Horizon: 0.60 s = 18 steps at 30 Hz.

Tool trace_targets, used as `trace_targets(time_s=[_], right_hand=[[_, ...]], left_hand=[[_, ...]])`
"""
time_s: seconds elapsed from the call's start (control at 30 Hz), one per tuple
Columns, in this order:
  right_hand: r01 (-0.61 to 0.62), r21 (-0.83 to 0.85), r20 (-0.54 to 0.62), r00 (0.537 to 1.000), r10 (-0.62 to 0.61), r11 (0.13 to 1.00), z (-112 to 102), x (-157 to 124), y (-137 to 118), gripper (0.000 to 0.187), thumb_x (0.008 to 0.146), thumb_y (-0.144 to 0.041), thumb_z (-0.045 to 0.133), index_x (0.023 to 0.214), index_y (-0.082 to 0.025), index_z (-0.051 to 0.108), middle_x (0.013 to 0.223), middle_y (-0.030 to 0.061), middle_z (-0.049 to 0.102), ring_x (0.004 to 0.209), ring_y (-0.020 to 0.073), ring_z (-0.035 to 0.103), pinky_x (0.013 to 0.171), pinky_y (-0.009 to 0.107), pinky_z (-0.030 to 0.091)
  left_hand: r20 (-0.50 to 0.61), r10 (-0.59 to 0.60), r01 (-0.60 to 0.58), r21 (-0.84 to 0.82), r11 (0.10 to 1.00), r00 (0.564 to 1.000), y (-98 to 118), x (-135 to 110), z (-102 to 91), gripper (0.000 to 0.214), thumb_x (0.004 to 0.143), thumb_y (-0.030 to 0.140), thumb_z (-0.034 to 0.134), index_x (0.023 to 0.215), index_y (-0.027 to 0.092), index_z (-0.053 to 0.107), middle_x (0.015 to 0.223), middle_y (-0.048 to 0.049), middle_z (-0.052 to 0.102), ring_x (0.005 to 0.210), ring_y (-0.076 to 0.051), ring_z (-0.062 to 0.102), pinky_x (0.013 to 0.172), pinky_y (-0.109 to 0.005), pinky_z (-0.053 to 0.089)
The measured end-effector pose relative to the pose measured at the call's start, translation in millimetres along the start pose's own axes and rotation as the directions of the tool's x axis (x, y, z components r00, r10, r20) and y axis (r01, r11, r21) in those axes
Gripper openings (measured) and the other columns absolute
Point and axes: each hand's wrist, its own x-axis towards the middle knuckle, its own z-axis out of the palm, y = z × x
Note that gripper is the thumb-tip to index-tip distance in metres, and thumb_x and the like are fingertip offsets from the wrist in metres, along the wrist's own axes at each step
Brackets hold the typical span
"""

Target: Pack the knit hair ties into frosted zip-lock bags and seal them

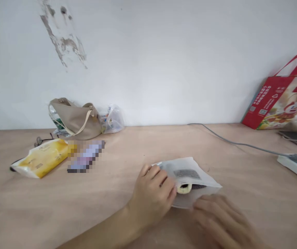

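Note:
A frosted translucent plastic bag (189, 164) with a grey printed label lies on the table in front of me. At its near side the opening shows a cream fuzzy ring (184, 188) and something dark beside it. My left hand (153, 190) is closed on the bag's left edge, its fingers curled over the plastic. Close to the bag's near right edge is my right hand (219, 219), smeared by motion. Its fingertips are hidden or blurred, so I cannot tell whether they grip the plastic.
On the left lie a yellow-and-white tissue pack (47, 157), a pixelated phone-like object (87, 157) and glasses (38, 141). Against the wall stand a beige handbag (77, 119) and a clear plastic bag (114, 119). A grey cable (231, 141) runs to a white power strip (293, 167) near a red shopping bag (278, 100).

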Motion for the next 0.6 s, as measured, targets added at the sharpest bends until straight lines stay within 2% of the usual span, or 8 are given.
trace_targets(time_s=[0.07,0.17,0.23,0.4,0.53,0.6], right_hand=[[0.051,-0.072,0.033,0.998,-0.048,0.996,12.0,8.7,-13.0,0.027,0.092,-0.012,0.04,0.104,-0.016,0.064,0.094,0.0038,0.073,0.089,0.0181,0.066,0.083,0.029,0.047],[-0.059,-0.075,-0.034,0.998,0.056,0.995,37.2,11.1,-26.8,0.036,0.098,-0.021,0.03,0.099,-0.015,0.066,0.088,0.0036,0.073,0.086,0.0181,0.067,0.087,0.031,0.044],[-0.071,-0.062,-0.08,0.995,0.066,0.996,49.0,8.4,-32.0,0.038,0.099,-0.022,0.029,0.096,-0.016,0.066,0.086,0.002,0.074,0.084,0.0168,0.067,0.085,0.03,0.044],[-0.01,-0.11,-0.091,0.996,0.0,0.994,55.0,6.4,-40.8,0.04,0.099,-0.023,0.027,0.094,-0.014,0.066,0.086,0.0039,0.074,0.078,0.0155,0.067,0.075,0.027,0.047],[0.031,-0.117,-0.098,0.994,-0.042,0.993,60.2,8.7,-46.6,0.037,0.096,-0.011,0.03,0.09,-0.014,0.067,0.08,0.0047,0.074,0.074,0.0139,0.068,0.077,0.023,0.049],[0.056,-0.159,-0.059,0.996,-0.066,0.986,61.5,8.9,-45.6,0.037,0.094,-0.006,0.03,0.089,-0.015,0.066,0.078,0.0038,0.074,0.074,0.0132,0.068,0.078,0.022,0.05]], left_hand=[[-0.028,-0.027,0.027,-0.012,1.0,0.999,-0.2,7.2,-3.3,0.025,0.084,0.015,0.051,0.06,0.017,0.054,0.06,-0.0025,0.056,0.062,-0.017,0.047,0.061,-0.032,0.031],[-0.075,-0.074,0.075,0.001,0.997,0.994,-5.6,17.2,-7.1,0.025,0.082,0.013,0.052,0.057,0.018,0.053,0.058,-0.0019,0.056,0.059,-0.016,0.047,0.06,-0.031,0.032],[-0.097,-0.132,0.135,0.017,0.991,0.986,-12.6,24.1,-7.8,0.024,0.081,0.014,0.052,0.057,0.018,0.054,0.055,-0.0009,0.055,0.057,-0.016,0.047,0.061,-0.032,0.032],[-0.042,-0.362,0.361,-0.043,0.932,0.931,-27.3,40.0,-0.6,0.015,0.072,0.016,0.055,0.058,0.02,0.054,0.053,0.0018,0.055,0.059,-0.016,0.051,0.067,-0.032,0.035],[0.018,-0.464,0.464,-0.103,0.88,0.885,-30.9,46.7,14.0,0.008,0.066,0.013,0.056,0.063,0.02,0.056,0.06,0.0022,0.059,0.062,-0.016,0.055,0.068,-0.031,0.038],[0.072,-0.486,0.492,-0.14,0.859,0.871,-32.4,47.6,19.6,0.009,0.066,0.012,0.056,0.064,0.02,0.056,0.061,0.0023,0.06,0.063,-0.016,0.056,0.066,-0.029,0.04]])
